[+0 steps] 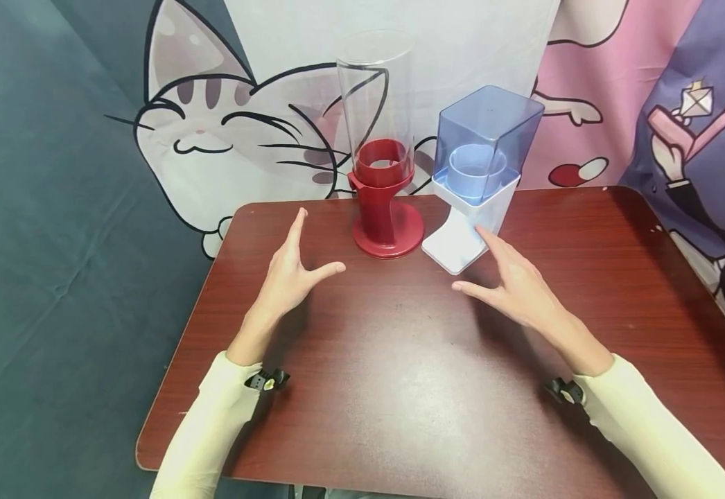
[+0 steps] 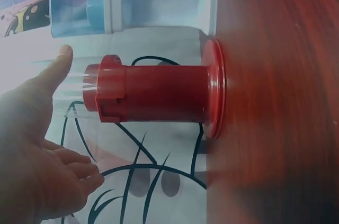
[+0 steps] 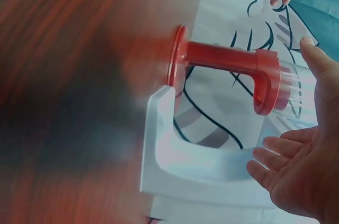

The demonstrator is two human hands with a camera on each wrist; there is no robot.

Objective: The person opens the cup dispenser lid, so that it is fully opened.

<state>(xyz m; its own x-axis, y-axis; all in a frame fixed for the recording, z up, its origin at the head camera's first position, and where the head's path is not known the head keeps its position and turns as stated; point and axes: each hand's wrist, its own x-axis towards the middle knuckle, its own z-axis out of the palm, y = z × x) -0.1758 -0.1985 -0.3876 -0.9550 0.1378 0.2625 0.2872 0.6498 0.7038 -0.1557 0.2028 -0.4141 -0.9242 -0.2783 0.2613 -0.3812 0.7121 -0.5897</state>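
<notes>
Toward the back of the table stands a red cup-dispenser-like stand [image 1: 380, 215] with a round base and a clear tube [image 1: 375, 90] upright in its collar. To its right is a white stand [image 1: 456, 242] topped by a translucent blue box [image 1: 487, 125] with a ring inside. My left hand [image 1: 290, 277] hovers left of the red stand, thumb spread from straight fingers, holding nothing. My right hand [image 1: 518, 281] is held in front of the white stand, fingers extended and thumb apart. In the head view its fingertips overlap the white stand; contact cannot be told.
Both stands rest on a reddish-brown wooden table [image 1: 394, 388] with rounded corners. Behind it hangs a cloth [image 1: 225, 166] printed with a cartoon cat. A teal curtain [image 1: 57, 242] hangs at the left.
</notes>
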